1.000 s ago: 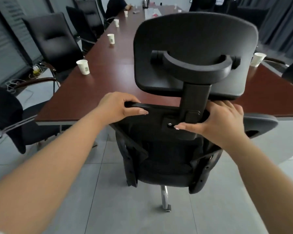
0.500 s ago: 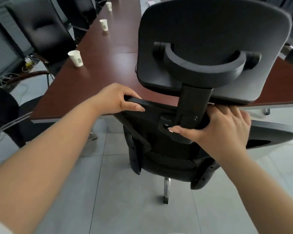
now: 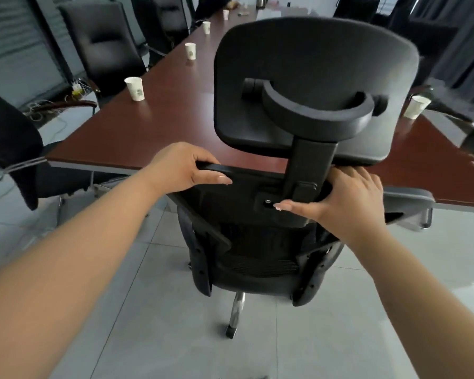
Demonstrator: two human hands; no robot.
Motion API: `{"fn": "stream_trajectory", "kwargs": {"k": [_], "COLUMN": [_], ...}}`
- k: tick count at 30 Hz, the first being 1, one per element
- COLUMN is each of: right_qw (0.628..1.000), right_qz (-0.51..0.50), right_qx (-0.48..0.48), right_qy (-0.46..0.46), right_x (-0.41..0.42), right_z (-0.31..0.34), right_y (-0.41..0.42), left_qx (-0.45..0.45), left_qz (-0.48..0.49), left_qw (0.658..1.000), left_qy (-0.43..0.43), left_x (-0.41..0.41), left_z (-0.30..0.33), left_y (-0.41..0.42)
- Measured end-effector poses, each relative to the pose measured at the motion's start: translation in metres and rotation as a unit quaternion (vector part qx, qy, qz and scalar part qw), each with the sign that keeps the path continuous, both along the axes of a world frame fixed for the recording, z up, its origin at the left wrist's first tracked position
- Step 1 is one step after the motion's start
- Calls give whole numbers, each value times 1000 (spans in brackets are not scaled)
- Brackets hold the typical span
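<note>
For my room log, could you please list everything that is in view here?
Chair: one, black, with headrest, at the table's near end.
Table: one, red-brown, stretching away ahead.
Cups: five visible, white, along the table's edges.
Side chairs: several, black, both sides of the table.
Kettle: one, silvery, far table end.
Cables: one tangle, pale, on the floor at left.
Floor: grey tiles.
Left hand: grips the chair's top rail.
Right hand: grips the rail beside the headrest post.

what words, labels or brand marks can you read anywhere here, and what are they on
No text here can be read.
The paper cups on the table: a greenish print, too blurred to read.
The chair: no label or brand mark shows on its back.
</note>
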State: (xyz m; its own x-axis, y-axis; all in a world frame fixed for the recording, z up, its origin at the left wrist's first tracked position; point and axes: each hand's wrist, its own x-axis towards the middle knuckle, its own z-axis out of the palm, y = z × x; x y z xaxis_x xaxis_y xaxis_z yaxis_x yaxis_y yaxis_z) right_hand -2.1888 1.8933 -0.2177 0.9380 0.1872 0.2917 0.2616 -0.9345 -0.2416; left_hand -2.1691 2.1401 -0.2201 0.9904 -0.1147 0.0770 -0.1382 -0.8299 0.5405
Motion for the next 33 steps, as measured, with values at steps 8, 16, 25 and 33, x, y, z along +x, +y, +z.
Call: {"fn": "stream_trajectory", "kwargs": {"k": [8,16,25,33], "right_qw": [999,992,994,994], "right_qz": [49,-10,-72,-91], "right_qx": [13,-10,-15,19], "right_qy": [20,128,84,61], "right_x": [-21,-24,-63,-62], "right_z": [-1,7,-5,-5], "right_y": [-10,-52,-27,-38], "left_qx": [37,137,167,158], "left_qz": [27,83,77,63], "left_qw": [996,987,982,984], "left_qy": [-77,-22,-46,-57], "left_x": [-40,-45,-61,-67], "left_z": [-11,-5,-4,-4], "left_y": [-21,-45,-36,-51]}}
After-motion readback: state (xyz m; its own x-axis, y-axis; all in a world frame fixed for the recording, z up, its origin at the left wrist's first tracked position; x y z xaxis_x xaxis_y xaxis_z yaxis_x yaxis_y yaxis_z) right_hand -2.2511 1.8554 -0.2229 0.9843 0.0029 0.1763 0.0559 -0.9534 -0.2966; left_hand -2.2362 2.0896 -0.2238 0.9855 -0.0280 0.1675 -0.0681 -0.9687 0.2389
